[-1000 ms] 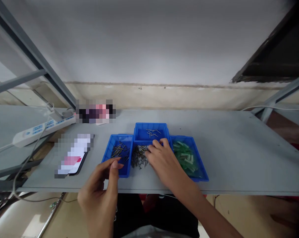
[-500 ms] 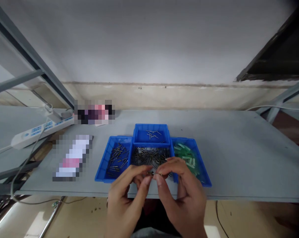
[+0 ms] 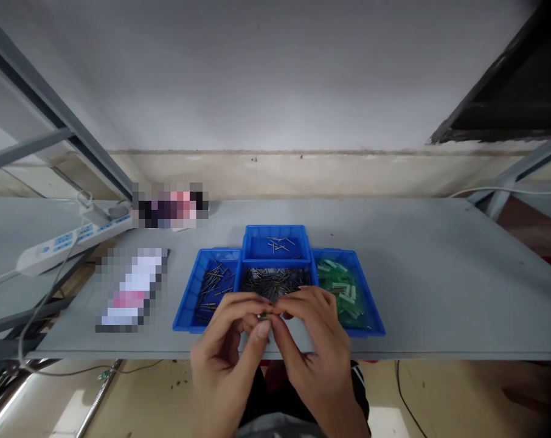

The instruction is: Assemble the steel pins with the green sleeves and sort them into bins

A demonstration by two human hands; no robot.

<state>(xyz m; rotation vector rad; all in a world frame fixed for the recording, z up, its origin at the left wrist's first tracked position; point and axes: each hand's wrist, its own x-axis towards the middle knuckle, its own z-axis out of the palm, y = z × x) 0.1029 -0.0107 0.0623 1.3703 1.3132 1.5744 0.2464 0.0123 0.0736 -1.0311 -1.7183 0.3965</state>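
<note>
My left hand (image 3: 230, 353) pinches a small thin metal pin (image 3: 263, 314) between thumb and fingers; most of it is hidden. My right hand (image 3: 314, 347) is closed at the same spot, its fingertips meeting those of the left around the pin's other end. Both hands are above the table's front edge. Just beyond them, the middle blue bin (image 3: 237, 285) holds many slim metal pins (image 3: 275, 280). The left blue bin (image 3: 187, 304) has loose pins with brassy parts. A few silver pins (image 3: 279, 243) lie in the back blue bin (image 3: 275, 230).
The right blue bin (image 3: 371, 310) contains a green plastic bag (image 3: 355, 307) with pale small pieces. A blurred-out phone-like slab (image 3: 132, 289) lies on the grey table (image 3: 440, 274) at left. Behind it are a white power strip (image 3: 42, 255) with cables and a pixelated item (image 3: 173, 207).
My hands have come closer together; the right has moved left, and the gap between the fingertips around the pin has closed. The view has shifted slightly.
</note>
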